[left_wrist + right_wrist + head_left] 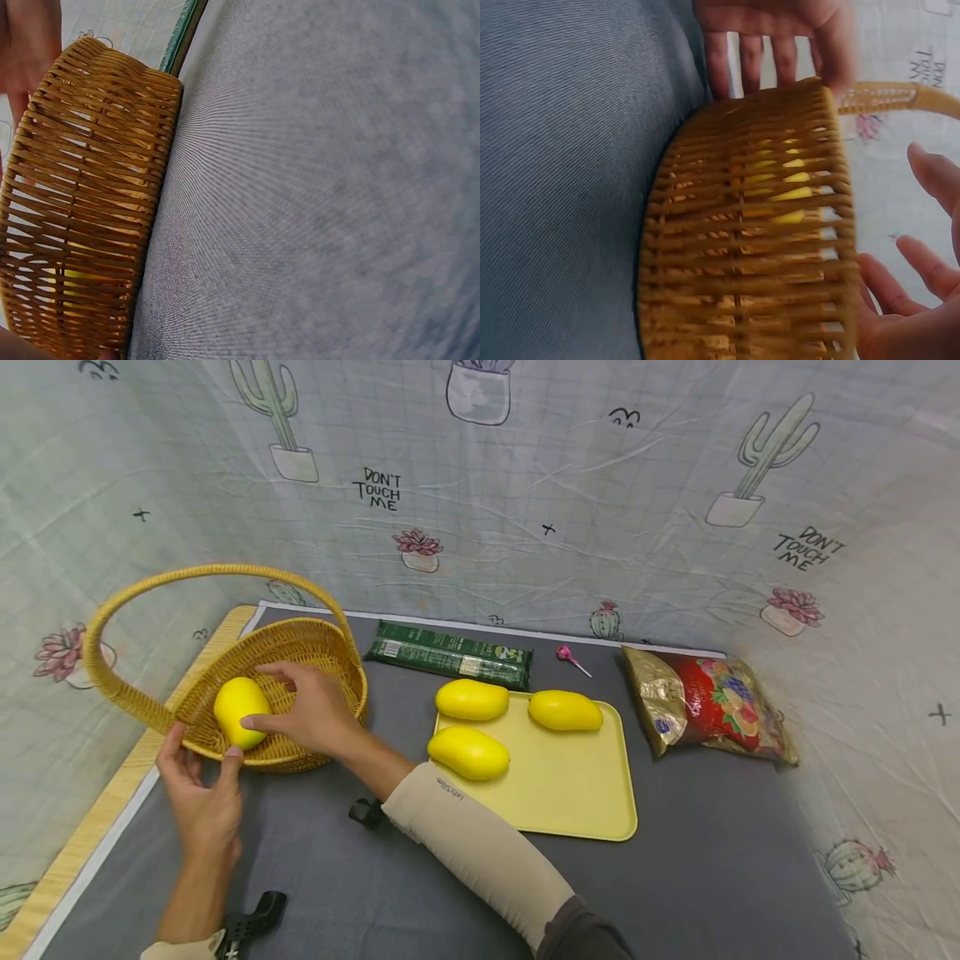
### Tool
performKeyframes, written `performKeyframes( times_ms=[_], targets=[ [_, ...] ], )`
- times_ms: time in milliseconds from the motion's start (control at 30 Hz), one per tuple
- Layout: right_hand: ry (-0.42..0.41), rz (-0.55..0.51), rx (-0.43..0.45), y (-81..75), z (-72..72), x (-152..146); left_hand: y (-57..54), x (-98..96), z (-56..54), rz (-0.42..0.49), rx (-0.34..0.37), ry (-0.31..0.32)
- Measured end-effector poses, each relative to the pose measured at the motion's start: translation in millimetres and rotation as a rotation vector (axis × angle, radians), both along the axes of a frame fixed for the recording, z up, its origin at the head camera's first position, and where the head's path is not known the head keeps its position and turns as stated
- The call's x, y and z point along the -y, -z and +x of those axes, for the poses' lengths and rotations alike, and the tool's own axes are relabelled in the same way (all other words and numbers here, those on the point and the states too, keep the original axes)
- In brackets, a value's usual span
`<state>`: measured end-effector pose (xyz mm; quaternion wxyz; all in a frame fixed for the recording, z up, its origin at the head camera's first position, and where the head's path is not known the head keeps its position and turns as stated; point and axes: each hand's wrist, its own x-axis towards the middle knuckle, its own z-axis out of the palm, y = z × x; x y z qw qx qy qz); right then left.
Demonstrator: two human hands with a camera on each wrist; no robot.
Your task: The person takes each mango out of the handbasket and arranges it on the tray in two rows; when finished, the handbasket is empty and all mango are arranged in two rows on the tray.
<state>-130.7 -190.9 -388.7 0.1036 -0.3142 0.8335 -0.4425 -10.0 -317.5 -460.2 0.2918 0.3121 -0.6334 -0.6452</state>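
Note:
At the left in the head view stands a wicker basket (pixel 300 631) with a tall arched handle, holding one yellow mango (pixel 238 700). My left hand (pixel 201 802) holds the basket's near left side, thumb at the front rim and fingers around the outside by the handle's foot. Over the basket, my right hand (pixel 315 706) has its fingers spread; its thumb tip overlaps the mango. In the right wrist view the right hand's fingers (pixel 926 266) are apart above the rim, and the mango shows yellow through the weave.
A yellow tray (pixel 562 785) with three mangoes (pixel 468 753) lies right of the basket. Behind it are a green packet (pixel 450 653) and a pink lollipop (pixel 566 654). A gold and red bag (pixel 712 702) lies at the right. Printed cloth (pixel 495 510) hangs behind the table.

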Motion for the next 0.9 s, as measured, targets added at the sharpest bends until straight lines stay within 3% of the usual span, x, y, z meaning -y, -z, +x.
performKeyframes(
  times_ms=[333,600,900],
  targets=[
    [0.057,0.165,-0.013,9.5,-8.8,47,0.4,0.3,0.7,-0.014,-0.011,0.001],
    [0.069,0.301,-0.032,20.5,-10.4,64,0.0,-2.0,-1.4,0.011,-0.041,0.018],
    [0.026,0.313,-0.015,20.6,-8.3,65,-1.3,-0.6,0.4,0.017,-0.046,0.018]
  ],
)
